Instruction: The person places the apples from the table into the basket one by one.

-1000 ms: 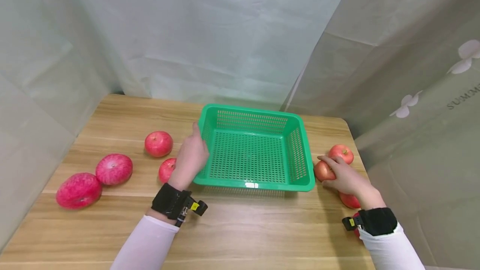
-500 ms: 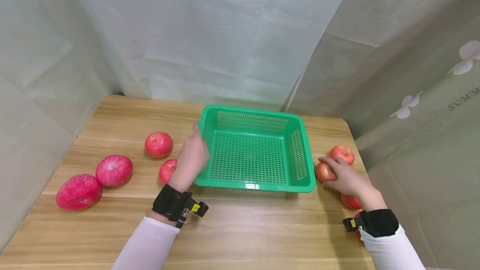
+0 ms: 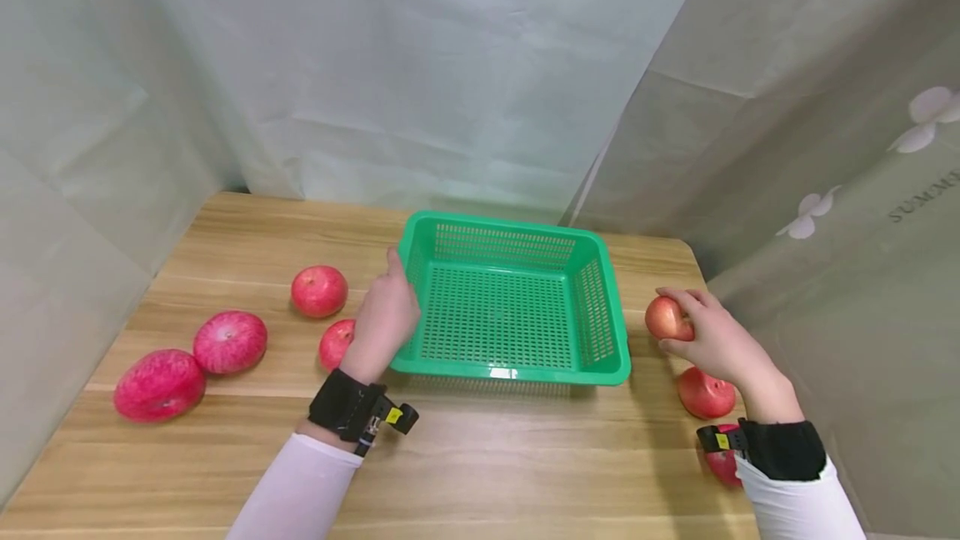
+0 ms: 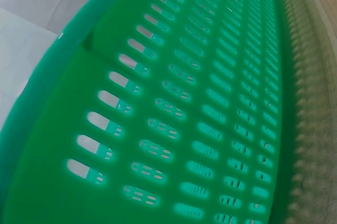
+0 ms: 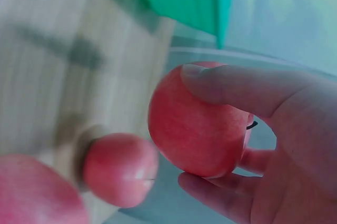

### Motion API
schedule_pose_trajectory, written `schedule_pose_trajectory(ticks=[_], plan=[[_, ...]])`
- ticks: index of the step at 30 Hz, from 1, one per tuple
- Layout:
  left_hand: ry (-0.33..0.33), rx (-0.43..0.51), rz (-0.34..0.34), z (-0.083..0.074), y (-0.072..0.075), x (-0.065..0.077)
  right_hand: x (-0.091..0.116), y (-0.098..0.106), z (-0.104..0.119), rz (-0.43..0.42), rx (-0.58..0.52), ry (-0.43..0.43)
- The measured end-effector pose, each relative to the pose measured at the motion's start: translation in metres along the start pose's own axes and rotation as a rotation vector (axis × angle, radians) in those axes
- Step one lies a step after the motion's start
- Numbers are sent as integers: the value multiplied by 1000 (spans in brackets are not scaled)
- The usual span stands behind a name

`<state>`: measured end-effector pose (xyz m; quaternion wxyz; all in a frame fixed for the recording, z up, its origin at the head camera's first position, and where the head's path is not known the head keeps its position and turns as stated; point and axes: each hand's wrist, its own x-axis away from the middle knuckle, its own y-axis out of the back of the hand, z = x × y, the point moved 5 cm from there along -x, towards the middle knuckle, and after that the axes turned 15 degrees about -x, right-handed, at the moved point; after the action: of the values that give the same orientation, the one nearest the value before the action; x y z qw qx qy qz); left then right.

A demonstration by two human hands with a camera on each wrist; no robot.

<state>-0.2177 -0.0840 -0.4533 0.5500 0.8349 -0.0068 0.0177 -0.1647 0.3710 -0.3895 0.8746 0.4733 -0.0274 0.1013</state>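
A green slotted plastic basket stands mid-table, with nothing inside. My left hand grips its left rim, one digit lying along the top; the other fingertips are hidden. The left wrist view shows only the slotted side of the basket. With thumb and fingers around it, my right hand holds a red apple to the right of the basket. That apple appears raised off the table in the right wrist view, its stem toward the palm. Two more apples, one red and one partly covered, lie near the right wrist.
On the left of the wooden table lie two red apples near the basket and two larger, pink-red round fruits touching each other. Pale curtains hang close behind and at both sides.
My right hand has lifted the apple from beside the basket and moved it up and to the right. The apple behind it no longer shows. The left hand and basket stay put.
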Motion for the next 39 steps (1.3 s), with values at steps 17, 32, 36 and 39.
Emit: schedule_pose_trajectory(ticks=[17,32,36,39], plan=[[11,2,2,2,0,0,-5,3,69,-80,13,205],[-12,-20,-4,0,1,0,-84,-36,93,117,65,266],[-2,-19,4,0,0,1,-95,-43,96,154,84,282],[-4,-19,1,0,0,0,-100,-48,98,174,91,271]])
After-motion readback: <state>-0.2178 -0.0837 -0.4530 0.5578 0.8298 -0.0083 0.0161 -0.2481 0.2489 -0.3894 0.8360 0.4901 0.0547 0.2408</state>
